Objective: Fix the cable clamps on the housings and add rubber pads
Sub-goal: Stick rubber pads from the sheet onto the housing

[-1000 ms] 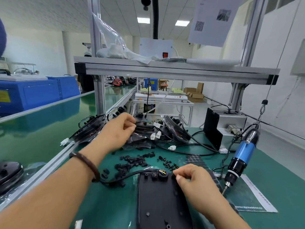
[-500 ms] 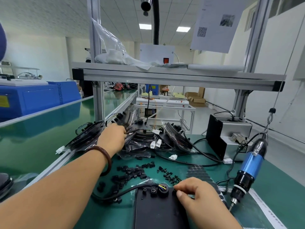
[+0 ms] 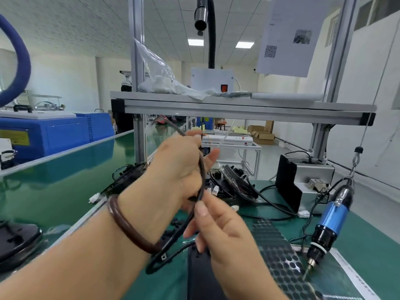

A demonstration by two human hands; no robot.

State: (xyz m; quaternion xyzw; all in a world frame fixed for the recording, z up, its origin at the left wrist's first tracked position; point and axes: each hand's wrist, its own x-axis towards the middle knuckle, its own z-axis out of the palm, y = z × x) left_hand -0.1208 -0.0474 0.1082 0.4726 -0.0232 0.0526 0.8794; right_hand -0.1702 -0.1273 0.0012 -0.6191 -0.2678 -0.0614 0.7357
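Observation:
My left hand [image 3: 179, 169] is raised above the bench and grips a black cable [image 3: 202, 176] that arcs up past its fingers and down toward the table. Just below it, my right hand [image 3: 218, 228] pinches the same cable between thumb and fingers. The cable's lower end loops over the green mat near a black housing [image 3: 199, 276], which lies flat under my right hand and is mostly hidden by it. Small black clamps and pads [image 3: 176, 224] lie scattered behind my wrists, largely covered. Both hands are motion-blurred.
A blue electric screwdriver [image 3: 331, 221] hangs at the right over a honeycomb mat [image 3: 279, 254]. More housings with cables [image 3: 236, 182] are piled at the back, a grey box [image 3: 307, 176] stands right of them, and a conveyor rail [image 3: 71, 226] runs along the left.
My left hand left the pile at the back and rose with a black cable in it. My right hand lifted off the housing and took hold of the same cable.

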